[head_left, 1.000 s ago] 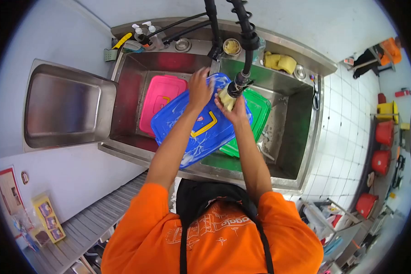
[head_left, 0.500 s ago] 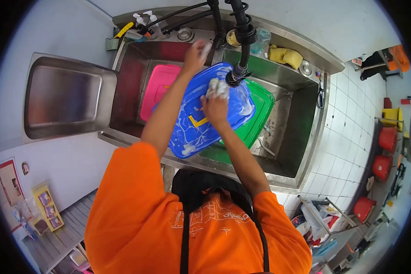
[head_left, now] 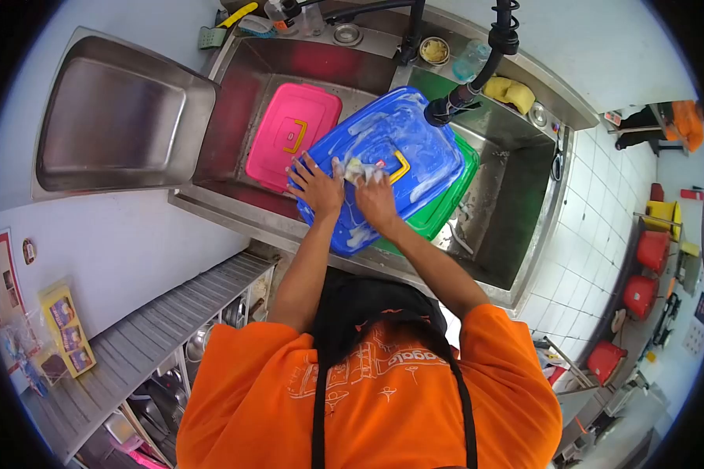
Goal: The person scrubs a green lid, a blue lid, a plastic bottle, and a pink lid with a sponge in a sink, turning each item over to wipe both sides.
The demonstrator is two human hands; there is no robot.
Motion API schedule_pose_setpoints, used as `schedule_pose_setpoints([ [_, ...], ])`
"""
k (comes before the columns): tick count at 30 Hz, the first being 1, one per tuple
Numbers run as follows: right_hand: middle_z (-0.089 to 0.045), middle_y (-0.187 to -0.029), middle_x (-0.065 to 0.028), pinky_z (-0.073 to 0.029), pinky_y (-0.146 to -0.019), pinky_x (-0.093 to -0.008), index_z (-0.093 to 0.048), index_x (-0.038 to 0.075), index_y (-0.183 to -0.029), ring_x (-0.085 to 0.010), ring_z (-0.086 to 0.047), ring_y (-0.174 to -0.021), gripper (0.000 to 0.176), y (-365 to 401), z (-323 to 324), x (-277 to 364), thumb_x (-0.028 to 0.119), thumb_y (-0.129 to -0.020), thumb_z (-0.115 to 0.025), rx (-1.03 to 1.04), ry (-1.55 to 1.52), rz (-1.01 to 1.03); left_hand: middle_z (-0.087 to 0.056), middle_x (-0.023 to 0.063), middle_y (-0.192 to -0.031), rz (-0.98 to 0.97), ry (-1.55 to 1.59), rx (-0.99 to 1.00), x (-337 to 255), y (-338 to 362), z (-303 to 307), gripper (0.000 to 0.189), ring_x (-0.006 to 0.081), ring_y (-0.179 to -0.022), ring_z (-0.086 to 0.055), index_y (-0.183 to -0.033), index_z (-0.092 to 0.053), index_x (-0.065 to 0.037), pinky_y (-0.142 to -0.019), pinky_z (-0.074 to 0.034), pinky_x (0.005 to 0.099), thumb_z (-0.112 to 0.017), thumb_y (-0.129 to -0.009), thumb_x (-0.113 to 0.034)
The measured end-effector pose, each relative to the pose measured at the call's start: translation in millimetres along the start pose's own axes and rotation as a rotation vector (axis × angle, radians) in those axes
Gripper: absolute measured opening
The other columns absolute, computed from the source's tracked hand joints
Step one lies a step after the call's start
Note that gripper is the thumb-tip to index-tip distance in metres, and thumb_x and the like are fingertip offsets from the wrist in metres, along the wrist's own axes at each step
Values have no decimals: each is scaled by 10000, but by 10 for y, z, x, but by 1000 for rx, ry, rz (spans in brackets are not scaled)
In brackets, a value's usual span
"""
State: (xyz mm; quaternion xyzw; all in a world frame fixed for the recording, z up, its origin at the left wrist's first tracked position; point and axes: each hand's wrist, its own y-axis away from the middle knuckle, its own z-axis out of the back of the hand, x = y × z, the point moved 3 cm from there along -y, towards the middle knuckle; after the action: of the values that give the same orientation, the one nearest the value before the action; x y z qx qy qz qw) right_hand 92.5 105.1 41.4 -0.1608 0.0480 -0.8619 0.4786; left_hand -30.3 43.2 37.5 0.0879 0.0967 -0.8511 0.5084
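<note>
A blue plastic lid (head_left: 426,152), streaked with white suds and fitted with a yellow handle (head_left: 400,166), lies tilted across the double sink's divider. My left hand (head_left: 318,191) rests flat on its near left part, fingers spread. Beside it, my right hand (head_left: 376,205) presses a suds-covered sponge (head_left: 360,170) against the lid; foam hides much of the sponge. Under the lid's right side, a green lid (head_left: 447,209) shows along its edge. To the left, a pink lid (head_left: 278,141) with a yellow handle lies in the left basin.
A black hose faucet (head_left: 450,104) hangs over the blue lid. The metal sink rim (head_left: 235,227) runs along the front. Yellow sponges (head_left: 510,93), a bottle (head_left: 471,61) and scissors (head_left: 557,166) sit at the back and right edges. A steel basin (head_left: 121,117) leans at left.
My left hand has come down from above the back of the lid onto its near left part. My right hand has slid the sponge nearer and leftward across the lid. The camera view has shifted.
</note>
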Motion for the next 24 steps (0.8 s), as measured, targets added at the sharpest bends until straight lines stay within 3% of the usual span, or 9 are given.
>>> schedule_pose_setpoints([
  [3, -625, -951, -198, -445, -790, -493, -682, 63, -1011, -338, -594, -971, 227, -29, 287, -437, 146, -830, -572, -25, 159, 21, -246, 257, -1542, 13, 45, -19, -82, 41, -33, 799, 468, -1433, -177, -1508, -260, -44, -1089, -150, 690, -373, -953, -607],
  [4, -625, -951, -198, -445, -790, -493, -682, 63, -1011, -338, -594, -971, 227, -103, 267, -479, 146, -830, -572, -23, 160, 21, -242, 257, -1545, -10, 58, -15, -114, 78, -39, 791, 473, -1433, -175, -1510, -251, -40, -1089, -143, 693, -361, -959, -597],
  [6, -630, -936, -175, -432, -788, -473, -687, 69, -1000, -311, -595, -938, 228, -304, 274, -725, 162, -823, -578, -52, 121, -240, -238, 256, -1547, 55, 68, 29, -250, 149, -89, 790, 477, -1431, -174, -1510, -251, -40, -1088, -141, 695, -351, -960, -598],
  [9, -629, -911, -152, -429, -778, -481, -690, 82, -994, -304, -583, -887, 229, -364, 74, -515, 180, -827, -567, -22, 164, -206, -233, 260, -1546, 170, 97, 117, -311, 206, -169, 773, 489, -1428, -170, -1512, -252, -46, -1085, -136, 704, -365, -964, -579],
  [15, -651, -979, -151, -451, -784, -467, -712, 117, -1007, -323, -623, -938, 250, -240, 382, -645, 236, -845, -563, 134, 112, 72, -271, 211, -1547, -103, 154, 22, -316, 220, -111, 666, 433, -1446, -177, -1493, -296, -50, -1104, -126, 684, -430, -979, -451],
  [17, -634, -961, -154, -453, -776, -467, -704, 105, -997, -322, -613, -923, 242, -323, 259, -1020, 224, -815, -597, 220, 132, -121, -277, 199, -1548, -158, 191, -28, -328, 303, -111, 721, 411, -1453, -177, -1483, -310, -34, -1123, -126, 654, -496, -939, -469],
  [18, -634, -961, -154, -453, -776, -467, -704, 105, -997, -322, -613, -923, 242, -346, 247, -1039, 224, -815, -597, 226, 132, -110, -286, 195, -1544, -245, 182, -12, -384, 347, -58, 744, 402, -1449, -193, -1478, -314, -24, -1125, -128, 648, -506, -927, -485],
  [20, -627, -934, -145, -458, -745, -472, -688, 97, -1003, -321, -602, -893, 244, -393, 289, -1085, 206, -799, -610, -28, 50, -169, -274, 152, -1562, -380, 165, 93, -498, 382, 20, 813, 352, -1463, -187, -1479, -298, 9, -1133, -107, 640, -546, -897, -501],
  [24, -633, -927, -169, -475, -718, -452, -667, 62, -963, -326, -592, -892, 225, -191, 214, -724, 199, -794, -609, 152, -30, 1, -273, 144, -1564, -346, 153, 135, -526, 415, 36, 819, 330, -1468, -186, -1482, -289, 16, -1135, -101, 636, -548, -896, -494],
])
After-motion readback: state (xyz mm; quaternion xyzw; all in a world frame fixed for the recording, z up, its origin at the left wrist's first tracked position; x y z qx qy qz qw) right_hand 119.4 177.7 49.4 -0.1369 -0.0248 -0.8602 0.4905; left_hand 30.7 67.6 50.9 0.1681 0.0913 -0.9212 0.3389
